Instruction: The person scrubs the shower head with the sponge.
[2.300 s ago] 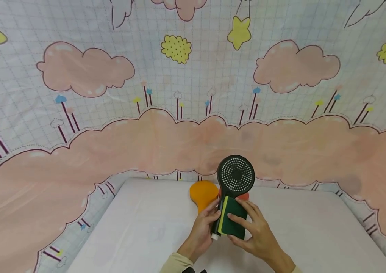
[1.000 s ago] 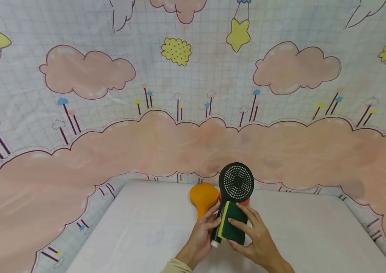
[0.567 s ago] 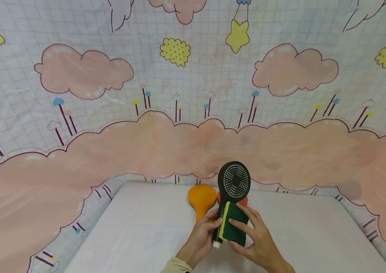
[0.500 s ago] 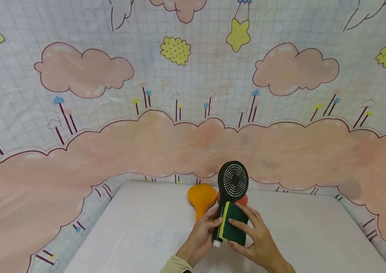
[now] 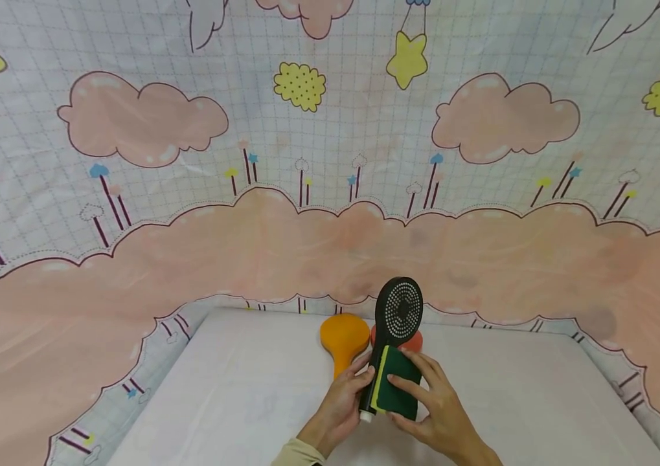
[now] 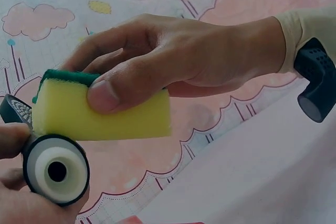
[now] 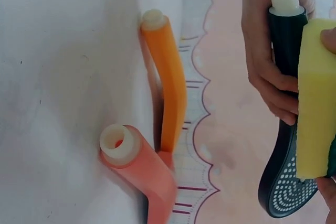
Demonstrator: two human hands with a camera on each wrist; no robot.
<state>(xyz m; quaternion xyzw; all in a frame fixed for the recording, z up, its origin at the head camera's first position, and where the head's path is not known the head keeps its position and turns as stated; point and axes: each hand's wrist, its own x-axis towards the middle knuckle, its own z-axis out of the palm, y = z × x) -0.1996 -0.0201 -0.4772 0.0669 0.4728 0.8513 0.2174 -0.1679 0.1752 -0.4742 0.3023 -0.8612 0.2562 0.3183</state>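
Black shower head turned more edge-on; sponge still touching it.

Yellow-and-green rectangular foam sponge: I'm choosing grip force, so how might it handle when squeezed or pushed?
The sponge probably squashes easily and feels light, given its foam-like yellow body. It is likely springy, not floppy: its block looks straight in the right hand. Its flat faces suggest sliding rather than rolling.
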